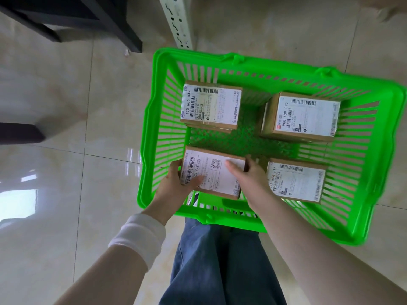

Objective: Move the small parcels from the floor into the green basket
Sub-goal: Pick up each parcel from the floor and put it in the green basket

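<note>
The green basket (152,119) stands on the tiled floor in front of my legs. Three small brown parcels with white labels rest inside it: one at the far left (211,105), one at the far right (302,116), one at the near right (296,180). A further parcel (217,172) is at the basket's near left, held from both sides. My left hand (176,183) grips its left edge, thumb on the label. My right hand (248,178) grips its right edge, fingers over the top. Whether this parcel touches the basket floor I cannot tell.
A perforated white metal post (177,22) stands just behind the basket. Black furniture legs (123,25) are at the far left, and another dark piece (19,133) is at the left edge. My jeans-clad legs (220,260) are right below the basket's near rim.
</note>
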A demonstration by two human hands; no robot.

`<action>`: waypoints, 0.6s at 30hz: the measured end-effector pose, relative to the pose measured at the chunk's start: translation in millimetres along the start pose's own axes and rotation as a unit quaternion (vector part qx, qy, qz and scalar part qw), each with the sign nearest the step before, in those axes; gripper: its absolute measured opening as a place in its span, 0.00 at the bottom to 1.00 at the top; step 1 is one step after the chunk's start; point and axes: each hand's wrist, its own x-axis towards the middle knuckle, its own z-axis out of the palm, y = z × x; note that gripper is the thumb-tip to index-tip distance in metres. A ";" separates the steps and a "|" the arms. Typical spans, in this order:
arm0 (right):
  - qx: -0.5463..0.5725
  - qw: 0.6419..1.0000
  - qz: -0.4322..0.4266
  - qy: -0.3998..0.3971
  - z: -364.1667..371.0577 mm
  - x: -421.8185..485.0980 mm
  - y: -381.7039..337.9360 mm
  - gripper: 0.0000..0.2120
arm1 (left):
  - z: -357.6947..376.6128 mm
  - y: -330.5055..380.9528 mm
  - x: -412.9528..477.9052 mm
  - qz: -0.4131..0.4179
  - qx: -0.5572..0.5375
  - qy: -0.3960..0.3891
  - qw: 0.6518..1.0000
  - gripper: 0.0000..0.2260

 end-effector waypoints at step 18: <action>-0.082 0.996 0.023 -0.010 19.6 2.7 -5.8 0.37 | 3.7 -13.6 27.8 -0.038 -0.064 -0.019 0.997 0.21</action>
